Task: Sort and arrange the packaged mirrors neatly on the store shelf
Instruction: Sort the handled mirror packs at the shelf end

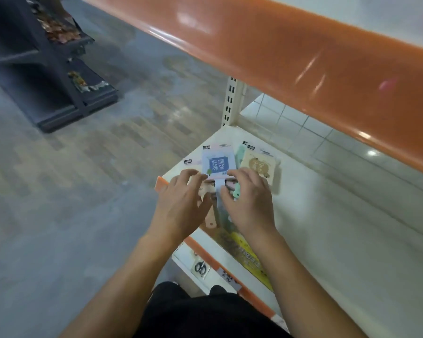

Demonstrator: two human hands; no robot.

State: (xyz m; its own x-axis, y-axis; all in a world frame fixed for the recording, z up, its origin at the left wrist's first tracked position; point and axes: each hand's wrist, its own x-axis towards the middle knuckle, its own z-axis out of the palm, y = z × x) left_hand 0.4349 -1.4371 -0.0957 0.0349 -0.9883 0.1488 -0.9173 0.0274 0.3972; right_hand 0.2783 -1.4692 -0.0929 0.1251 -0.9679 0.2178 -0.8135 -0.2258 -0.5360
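Note:
Several packaged hand mirrors lie overlapped at the left end of a cream shelf [327, 240]. On top is a pale one with a blue square print [218, 164]; a beige one with a brown print [258, 165] lies to its right, and a mint one [239, 152] shows between them. My left hand [181, 206] rests on the pile's left side, fingers curled over a tan handle. My right hand [249, 203] pinches the blue-print package's handle with thumb and fingers. The handles are mostly hidden under my hands.
An orange-edged upper shelf [291, 57] juts out above the pile. A perforated cream upright [231, 103] stands at the shelf's far left corner. The lower shelf has an orange front strip [205, 252] with labels. A dark display rack [54, 76] stands across the aisle floor.

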